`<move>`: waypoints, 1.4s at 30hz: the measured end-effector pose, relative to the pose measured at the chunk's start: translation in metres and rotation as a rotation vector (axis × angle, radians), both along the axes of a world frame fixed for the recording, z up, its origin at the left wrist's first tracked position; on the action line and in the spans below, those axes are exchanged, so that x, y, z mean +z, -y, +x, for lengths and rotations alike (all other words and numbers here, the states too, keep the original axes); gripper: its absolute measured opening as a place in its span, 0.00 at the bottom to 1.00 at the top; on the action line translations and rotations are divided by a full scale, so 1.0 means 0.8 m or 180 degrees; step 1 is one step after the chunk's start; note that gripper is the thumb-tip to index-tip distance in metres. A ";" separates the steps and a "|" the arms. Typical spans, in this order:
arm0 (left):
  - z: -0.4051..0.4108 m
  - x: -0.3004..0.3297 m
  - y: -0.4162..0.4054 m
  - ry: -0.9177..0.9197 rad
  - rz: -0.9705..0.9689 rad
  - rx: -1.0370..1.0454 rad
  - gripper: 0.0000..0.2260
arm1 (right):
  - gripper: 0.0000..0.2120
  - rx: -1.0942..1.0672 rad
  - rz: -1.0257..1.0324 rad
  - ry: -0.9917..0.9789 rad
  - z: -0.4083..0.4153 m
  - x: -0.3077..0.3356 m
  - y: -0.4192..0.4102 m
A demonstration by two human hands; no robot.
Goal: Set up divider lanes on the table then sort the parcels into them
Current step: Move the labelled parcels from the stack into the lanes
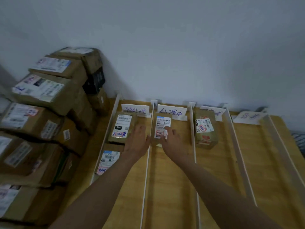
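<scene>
White divider strips (192, 129) split the wooden table (171, 179) into lanes, each with a handwritten sign (171, 111) at the far end. The first lane holds two brown parcels, one far (121, 128) and one nearer (109, 159). A parcel (160, 123) lies in the second lane, and another parcel (205, 131) in the third. My right hand (171, 141) rests on top of the second-lane parcel, fingers spread over its label. My left hand (137, 141) hovers in the first lane beside the divider, fingers apart and holding nothing.
A tall stack of brown labelled boxes (41, 113) fills the left side, up against the wall. The fourth lane (257, 154) on the right has only its sign (249, 116). The table's right edge is near a dark object (299, 139).
</scene>
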State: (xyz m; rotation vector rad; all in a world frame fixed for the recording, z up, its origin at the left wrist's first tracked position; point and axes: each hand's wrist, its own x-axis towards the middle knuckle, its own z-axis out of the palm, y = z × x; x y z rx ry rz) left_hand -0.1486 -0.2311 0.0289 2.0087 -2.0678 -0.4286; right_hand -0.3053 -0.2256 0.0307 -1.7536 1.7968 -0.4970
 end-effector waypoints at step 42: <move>0.424 0.228 -0.314 0.0097 -0.0486 0.1519 0.15 | 0.21 0.1480 -0.0194 0.0486 0.371 0.208 -0.220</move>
